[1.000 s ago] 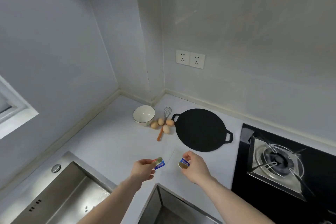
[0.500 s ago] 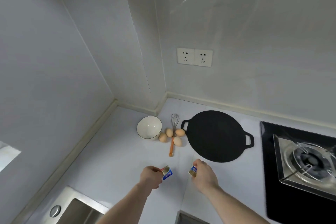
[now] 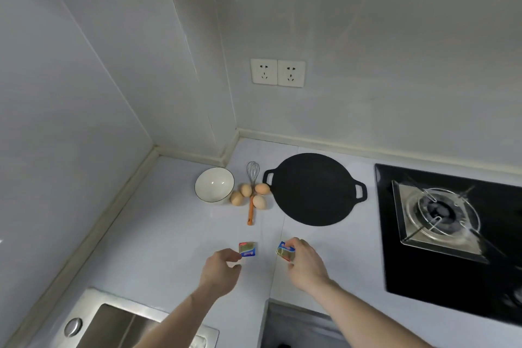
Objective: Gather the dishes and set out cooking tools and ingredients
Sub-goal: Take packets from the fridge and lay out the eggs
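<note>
Two small foil packets are the things in hand, one per hand, held low over the white counter (image 3: 158,234) in front of the other items. At far left lies the steel sink (image 3: 121,325). Next, the left hand (image 3: 220,268) pinches the left packet (image 3: 247,249) by its near edge between thumb and fingertips. Behind it stand the white bowl (image 3: 214,184), four eggs (image 3: 245,190) and a whisk (image 3: 252,192) with an orange handle lying among them. The right hand (image 3: 303,263) grips the right packet (image 3: 285,251) from its right side, fingers curled around it. Further right sit the black griddle pan (image 3: 313,189) and the gas stove (image 3: 446,223). The packets look light, thin-skinned and likely soft inside, so an edge pinch suits them better than a squeeze.
</note>
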